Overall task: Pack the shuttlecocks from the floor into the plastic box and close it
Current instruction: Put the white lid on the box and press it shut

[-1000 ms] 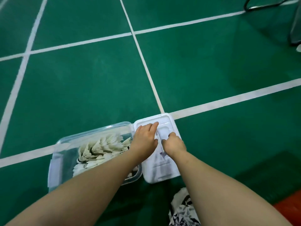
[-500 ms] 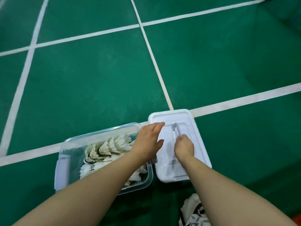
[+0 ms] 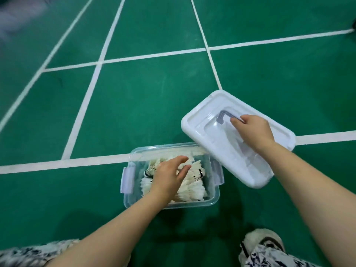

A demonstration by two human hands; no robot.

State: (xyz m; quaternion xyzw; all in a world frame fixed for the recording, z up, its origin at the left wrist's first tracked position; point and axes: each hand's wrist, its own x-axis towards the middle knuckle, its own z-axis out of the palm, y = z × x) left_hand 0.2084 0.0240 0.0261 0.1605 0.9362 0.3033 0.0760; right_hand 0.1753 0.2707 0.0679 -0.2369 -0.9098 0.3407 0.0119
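Green court floor (image 3: 154,105), white lines (image 3: 154,54); the clear plastic box (image 3: 214,197) sat on it, feather shuttlecocks (image 3: 194,191) heaped inside. Left hand (image 3: 169,177) hovered over them, fingers spread, gripping nothing. Right hand (image 3: 254,132) curled round the handle (image 3: 224,115) of the white lid (image 3: 200,124), tilted at the box's right. Feathers looked light, crushable; the stiff lid seemed best carried by its handle.

clear box (image 3: 211,201): open, on floor | white shuttlecocks (image 3: 194,187): inside | white lid (image 3: 210,120): off, tilted
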